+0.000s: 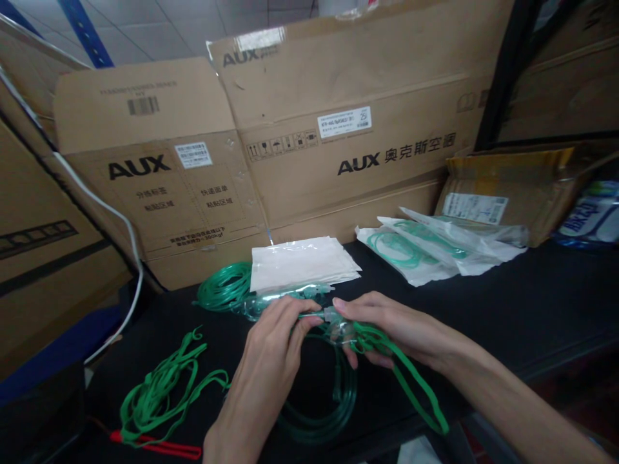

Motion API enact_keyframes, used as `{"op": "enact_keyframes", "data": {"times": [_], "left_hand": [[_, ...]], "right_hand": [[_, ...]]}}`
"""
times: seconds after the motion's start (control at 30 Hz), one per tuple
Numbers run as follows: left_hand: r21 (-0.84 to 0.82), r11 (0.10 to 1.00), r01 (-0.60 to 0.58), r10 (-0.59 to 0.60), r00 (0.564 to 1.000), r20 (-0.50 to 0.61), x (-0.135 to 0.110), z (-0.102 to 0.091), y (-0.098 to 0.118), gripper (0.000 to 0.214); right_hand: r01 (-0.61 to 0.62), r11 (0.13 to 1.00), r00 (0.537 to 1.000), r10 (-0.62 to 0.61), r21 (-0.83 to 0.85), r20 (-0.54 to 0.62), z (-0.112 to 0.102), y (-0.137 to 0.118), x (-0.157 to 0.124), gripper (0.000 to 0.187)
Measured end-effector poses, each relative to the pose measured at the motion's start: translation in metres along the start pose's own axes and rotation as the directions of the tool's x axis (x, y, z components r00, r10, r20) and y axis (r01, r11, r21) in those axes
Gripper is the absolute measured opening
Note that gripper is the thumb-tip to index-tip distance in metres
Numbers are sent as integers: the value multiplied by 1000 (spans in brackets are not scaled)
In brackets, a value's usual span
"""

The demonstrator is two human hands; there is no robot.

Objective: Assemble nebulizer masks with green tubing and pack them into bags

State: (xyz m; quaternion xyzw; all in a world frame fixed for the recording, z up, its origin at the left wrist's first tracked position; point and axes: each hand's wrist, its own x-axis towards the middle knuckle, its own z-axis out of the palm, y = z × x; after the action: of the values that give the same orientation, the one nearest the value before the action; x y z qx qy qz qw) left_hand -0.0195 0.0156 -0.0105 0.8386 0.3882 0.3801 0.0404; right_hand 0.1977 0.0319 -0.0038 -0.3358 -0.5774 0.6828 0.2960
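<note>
Above the black table, my left hand (271, 341) pinches the end of a clear green tube (352, 393), whose coil hangs or lies below my hands. My right hand (396, 322) is closed around a small clear plastic oxygen mask (344, 332), partly hidden by the fingers. The tube end meets the mask's pale connector (331, 314) between both hands; how deep it sits I cannot tell. A green elastic strap (420, 390) loops down from the right hand. Just behind my hands lie more clear mask parts (290, 295) beside a coil of green tubing (225, 287).
White pouches (302, 261) lie behind the hands, and packed pouches with green tubing (406, 251) lie at right. A tangle of green straps (162, 393) and a red strip (164, 446) are at left. Cardboard boxes (300, 174) wall the back; a blue-labelled bottle (592, 216) stands far right.
</note>
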Motion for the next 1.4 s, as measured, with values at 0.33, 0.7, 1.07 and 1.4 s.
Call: {"op": "enact_keyframes", "data": {"times": [0.33,0.7,1.07,1.4], "left_hand": [[56,998,-25,32,992,-123,0,-2,5,14],[60,998,4,3,993,-117,0,1,5,14],[45,993,111,-116,987,110,-1,-18,-2,15],[267,865,424,-496,800,336,-7,-42,-15,36]], "right_hand": [[91,993,996,-91,-74,7,8,-3,-4,53],[250,804,928,-358,-539,-104,12,-1,-3,43],[291,645,904,-428,-707,-19,3,3,-1,38],[319,582,947,-171,-748,271,-2,-8,-25,63]]}}
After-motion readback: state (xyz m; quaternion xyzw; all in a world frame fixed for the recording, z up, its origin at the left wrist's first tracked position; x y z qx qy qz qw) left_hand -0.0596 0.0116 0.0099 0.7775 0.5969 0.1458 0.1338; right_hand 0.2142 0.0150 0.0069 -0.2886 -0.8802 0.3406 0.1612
